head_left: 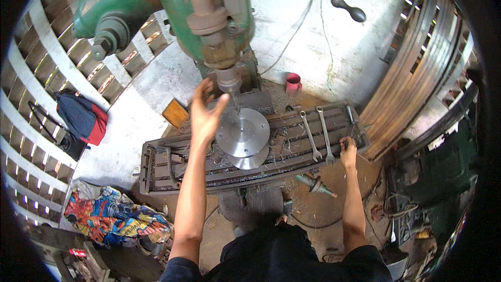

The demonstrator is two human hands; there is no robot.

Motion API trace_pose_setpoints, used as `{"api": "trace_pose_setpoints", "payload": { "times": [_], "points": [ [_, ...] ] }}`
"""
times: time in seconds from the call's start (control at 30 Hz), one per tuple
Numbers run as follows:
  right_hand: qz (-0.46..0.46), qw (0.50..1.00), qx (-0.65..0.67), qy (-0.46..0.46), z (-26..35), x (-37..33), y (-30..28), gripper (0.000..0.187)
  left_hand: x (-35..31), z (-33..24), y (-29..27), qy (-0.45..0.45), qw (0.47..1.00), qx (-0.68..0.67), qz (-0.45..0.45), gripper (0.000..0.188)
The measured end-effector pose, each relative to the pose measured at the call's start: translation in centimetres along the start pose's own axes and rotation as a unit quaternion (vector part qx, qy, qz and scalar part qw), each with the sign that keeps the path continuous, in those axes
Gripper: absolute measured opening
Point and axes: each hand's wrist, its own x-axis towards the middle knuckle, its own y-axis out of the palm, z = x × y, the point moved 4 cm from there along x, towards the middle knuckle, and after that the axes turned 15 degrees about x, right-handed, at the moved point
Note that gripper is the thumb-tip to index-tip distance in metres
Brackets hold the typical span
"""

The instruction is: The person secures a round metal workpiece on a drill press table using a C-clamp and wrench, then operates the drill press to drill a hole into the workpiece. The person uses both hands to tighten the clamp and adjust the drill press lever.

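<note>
My left hand (205, 116) is raised beside the drill chuck (229, 79) of a large green machine. Its thumb and fingers are apart, curved toward the chuck with nothing in them. Below the chuck, a round silver metal disc (242, 134) with small holes sits on the slotted machine table (292, 152). At the table's right end, the fingers of my right hand (348, 152) are closed at a small dark thing I cannot make out. Two combination wrenches, one shorter (311, 136) and one longer (325, 134), lie left of that hand. A metal tool (350, 115) lies just beyond it.
A dark C-shaped metal piece (171, 164) lies on the table's left part, and metal chips are scattered about. Behind the table stands a red mug (293, 83). Colourful cloth (117, 214) lies at lower left. The machine's green head (193, 10) overhangs from above.
</note>
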Motion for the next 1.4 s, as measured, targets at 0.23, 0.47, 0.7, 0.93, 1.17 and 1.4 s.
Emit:
{"api": "trace_pose_setpoints", "payload": {
  "times": [0.23, 0.47, 0.7, 0.93, 1.17, 1.4],
  "points": [
    [0.066, 0.991, -0.116, -0.003, 1.8, 1.0, 2.7, 0.030, 5.0, -1.9, 4.8, -0.034, 0.999, -0.003, -0.034, 0.049],
    [0.098, 0.992, -0.073, -0.020, 5.1, 1.7, 4.7, 0.038, 5.7, -1.3, 4.2, 0.015, 0.996, 0.081, -0.033, 0.043],
    [0.135, 0.986, 0.027, -0.093, 8.2, 0.2, 8.3, 0.026, 5.7, -1.4, 4.1, 0.034, 0.999, 0.020, -0.009, 0.042],
    [0.273, 0.961, 0.038, -0.017, 7.4, -0.6, 11.6, 0.036, 6.6, -0.6, 4.0, 0.061, 0.994, -0.020, 0.083, 0.047],
    [0.200, 0.978, 0.058, -0.010, 8.0, -0.6, 8.4, 0.028, 3.3, 1.4, 0.9, 0.089, 0.991, 0.039, 0.092, 0.079],
    [0.095, 0.985, 0.126, 0.070, 10.1, -7.0, 4.1, 0.021, -8.3, 18.7, -7.5, -0.086, 0.902, 0.398, 0.140, 0.027]
  ]
}}
